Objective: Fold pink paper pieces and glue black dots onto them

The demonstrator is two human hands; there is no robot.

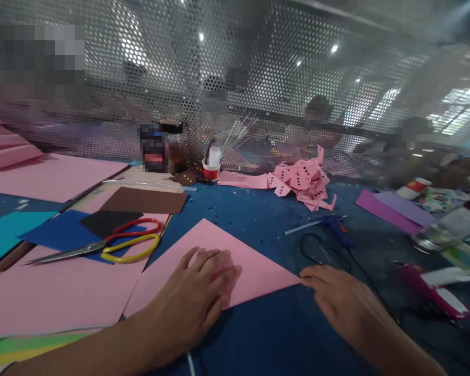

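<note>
A pink sheet of paper [254, 261], shaped like a triangle, lies on the blue table in front of me. My left hand [203, 284] rests flat on it with the fingers spread. At the sheet's right corner, my right hand [337, 295] has its thumb and fingers pinched on the tip. Left of the sheet, scissors [133, 243] with one red and one yellow handle lie on blue, black and pink paper. A blue glue gun [338, 230] with a stick in its back lies beyond my right hand.
A pile of cut pink pieces with dark dots [301, 180] sits by the mesh panel [258, 68]. A small cup [211, 169], a jar [176, 151] and brown paper [144, 200] stand or lie at the back left. Purple sheets [391, 209] and a magenta tool [434, 290] are at the right.
</note>
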